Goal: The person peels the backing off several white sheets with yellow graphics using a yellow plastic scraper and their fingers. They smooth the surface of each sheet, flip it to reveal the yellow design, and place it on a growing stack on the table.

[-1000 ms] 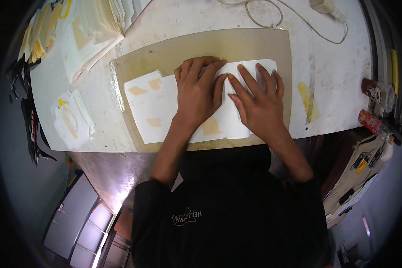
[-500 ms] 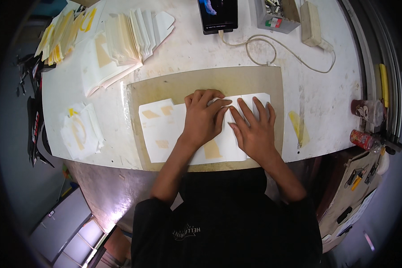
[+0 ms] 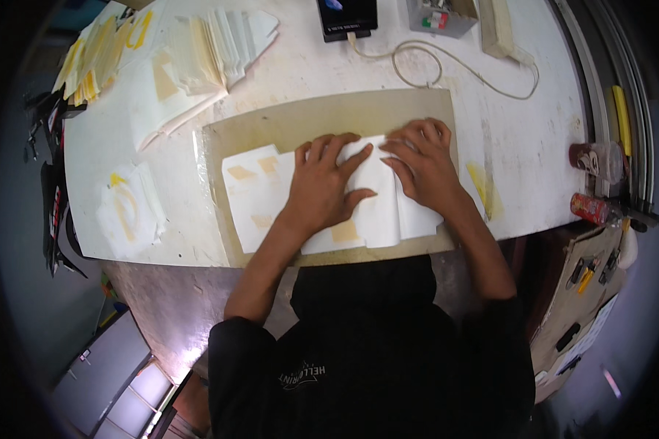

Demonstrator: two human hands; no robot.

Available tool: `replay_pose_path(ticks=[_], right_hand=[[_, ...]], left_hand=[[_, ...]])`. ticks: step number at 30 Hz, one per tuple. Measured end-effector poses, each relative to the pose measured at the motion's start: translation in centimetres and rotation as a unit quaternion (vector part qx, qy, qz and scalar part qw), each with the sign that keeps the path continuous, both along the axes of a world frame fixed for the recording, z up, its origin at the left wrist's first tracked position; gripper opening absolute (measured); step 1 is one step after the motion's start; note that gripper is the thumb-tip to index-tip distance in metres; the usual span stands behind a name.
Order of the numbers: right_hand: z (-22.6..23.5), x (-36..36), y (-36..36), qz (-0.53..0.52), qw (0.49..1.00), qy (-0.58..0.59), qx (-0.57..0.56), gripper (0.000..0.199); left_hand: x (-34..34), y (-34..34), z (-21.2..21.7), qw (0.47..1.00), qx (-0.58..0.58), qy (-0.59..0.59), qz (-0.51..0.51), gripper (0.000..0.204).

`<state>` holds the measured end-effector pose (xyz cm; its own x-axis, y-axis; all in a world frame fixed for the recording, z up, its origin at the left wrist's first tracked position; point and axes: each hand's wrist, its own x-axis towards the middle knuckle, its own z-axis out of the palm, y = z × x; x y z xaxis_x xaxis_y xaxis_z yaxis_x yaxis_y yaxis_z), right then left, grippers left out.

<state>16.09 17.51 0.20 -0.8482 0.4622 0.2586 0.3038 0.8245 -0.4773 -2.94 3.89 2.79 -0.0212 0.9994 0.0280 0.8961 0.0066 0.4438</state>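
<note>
Right now both hands are pressing down on a white flat sheet of paper or thin card with tan rectangular patches [image 3: 260, 192]; it is lying on a beige rectangular board [image 3: 285, 121] at the near edge of the white worktable [image 3: 534, 146], directly in front of the person; long axis is running left to right across the board, parallel to the table's near edge.

Left hand [image 3: 322, 186] is lying palm down near the sheet's middle, fingers spread flat and released, gripping nothing, fingertips pointing away and slightly right; right hand [image 3: 421, 164] is sitting over the sheet's right end, fingers curled down and bent at the knuckles, tips pushing on a raised folded flap; cannot tell whether they are pinching an edge or only pressing.

Key relation: the fold is lying between the two hands, just right of the left fingertips and under the right ones; right hand is the nearer one; the free left part of the sheet is extending left, away from both hands.

Sheet is looking thin, creased and doubled over at its right end, flat at its left; tan patches are showing at upper left and near the lower edge by the left wrist; near edge is almost meeting the board's near edge.
</note>
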Motion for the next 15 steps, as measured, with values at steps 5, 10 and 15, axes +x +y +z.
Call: replay_pose_path(ticks=[5,10,15], right_hand=[[1.5,0.6,-0.8,-0.004,0.999,-0.030,-0.020,0.039],[2.3,3.5,-3.7,0.022,0.995,-0.083,-0.043,0.046],[2.8,7.2,-7.7,0.027,0.990,-0.127,-0.060,0.047]], left_hand=[[0.0,-0.1,0.3,1.000,0.000,0.000,0.006,0.065],[0.1,-0.2,0.3,1.000,-0.004,0.014,0.005,0.066],[0.3,-0.2,0.1,1.000,0.002,0.022,0.001,0.066]])
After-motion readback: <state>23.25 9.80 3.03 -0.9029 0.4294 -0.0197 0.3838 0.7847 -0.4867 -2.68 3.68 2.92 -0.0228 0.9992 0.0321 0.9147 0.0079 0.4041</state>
